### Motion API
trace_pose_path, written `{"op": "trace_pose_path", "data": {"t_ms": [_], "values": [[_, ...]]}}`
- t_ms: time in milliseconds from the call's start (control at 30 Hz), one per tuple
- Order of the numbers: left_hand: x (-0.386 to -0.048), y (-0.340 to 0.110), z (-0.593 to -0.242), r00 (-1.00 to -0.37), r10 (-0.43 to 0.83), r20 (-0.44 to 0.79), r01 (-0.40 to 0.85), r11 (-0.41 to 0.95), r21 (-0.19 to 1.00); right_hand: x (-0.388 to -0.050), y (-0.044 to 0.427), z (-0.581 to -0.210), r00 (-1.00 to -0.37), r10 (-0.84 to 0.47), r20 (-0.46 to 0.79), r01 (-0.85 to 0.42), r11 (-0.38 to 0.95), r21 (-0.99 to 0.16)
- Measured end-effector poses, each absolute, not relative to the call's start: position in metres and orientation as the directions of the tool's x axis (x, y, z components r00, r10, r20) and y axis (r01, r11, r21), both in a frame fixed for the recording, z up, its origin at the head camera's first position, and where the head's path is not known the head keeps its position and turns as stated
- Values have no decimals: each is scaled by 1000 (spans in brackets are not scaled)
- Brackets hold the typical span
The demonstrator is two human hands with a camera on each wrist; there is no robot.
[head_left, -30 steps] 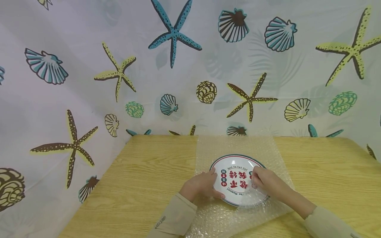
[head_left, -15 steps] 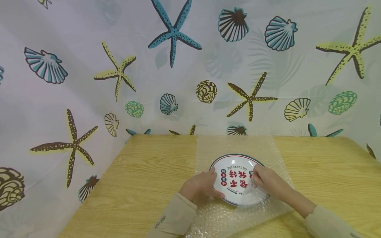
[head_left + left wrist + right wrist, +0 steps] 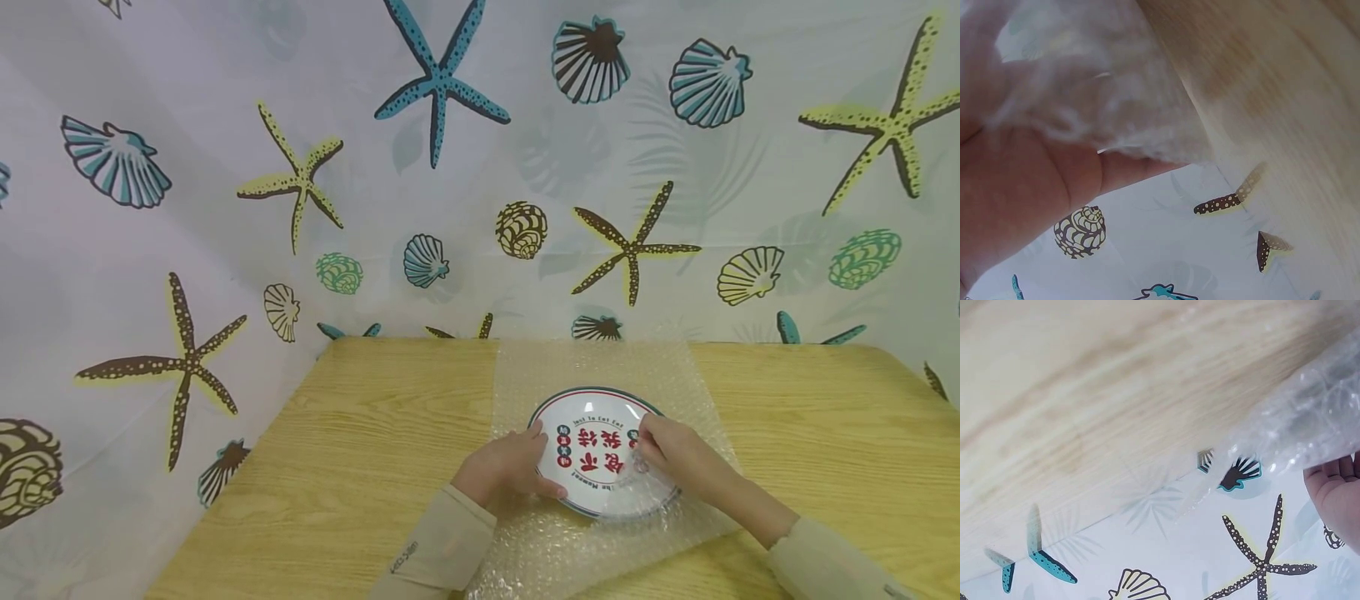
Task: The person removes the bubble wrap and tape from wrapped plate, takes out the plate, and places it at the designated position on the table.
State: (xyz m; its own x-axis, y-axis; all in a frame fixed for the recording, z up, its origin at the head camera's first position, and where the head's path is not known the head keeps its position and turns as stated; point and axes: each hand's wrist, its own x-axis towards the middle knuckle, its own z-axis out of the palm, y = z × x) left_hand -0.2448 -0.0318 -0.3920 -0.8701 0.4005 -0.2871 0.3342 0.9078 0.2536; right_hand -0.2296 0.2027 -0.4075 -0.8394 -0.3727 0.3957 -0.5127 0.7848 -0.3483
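Note:
A white plate (image 3: 600, 492) with a green and red rim, red characters and small round badges lies on a sheet of bubble wrap (image 3: 592, 367). My left hand (image 3: 502, 468) holds the plate's left edge, and fingertips show over its rim. In the left wrist view, clear wrap covers part of that hand (image 3: 1029, 175). My right hand (image 3: 682, 458) has curled fingers over the plate's right side and pinches a flap of bubble wrap that lies across the lower right of the plate. The right wrist view shows bubble wrap (image 3: 1316, 412) beside part of the hand (image 3: 1338, 500).
Under everything is a wood-grain table (image 3: 360, 467), with bare wood on both sides of the wrap. A white curtain (image 3: 465, 208) printed with starfish and shells hangs behind the table and along its left side. The wrap reaches the table's back edge.
Almost nothing differs. Both hands keep their places on the plate and the wrap, and the flap over the lower right of the plate shifts very slightly.

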Motion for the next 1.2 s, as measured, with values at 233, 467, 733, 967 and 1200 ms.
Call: {"op": "trace_pose_path", "data": {"t_ms": [233,467,733,967,1200], "values": [[-245,-32,-392,-867,404,-292,339,907,250,-230,204,-410,-815,-374,443,-536,778,-328],[-244,-32,-391,-865,399,-305,336,911,241,-230,203,-409,-824,-358,440,-522,782,-342],[-241,-32,-391,-869,392,-300,335,915,226,-229,204,-407,-835,-340,432,-500,798,-337],[-242,-32,-392,-875,387,-290,327,916,233,-230,204,-409,-817,-353,456,-516,801,-303],[-242,-32,-391,-872,398,-286,334,909,249,-230,205,-409,-804,-353,479,-530,789,-310]]}}
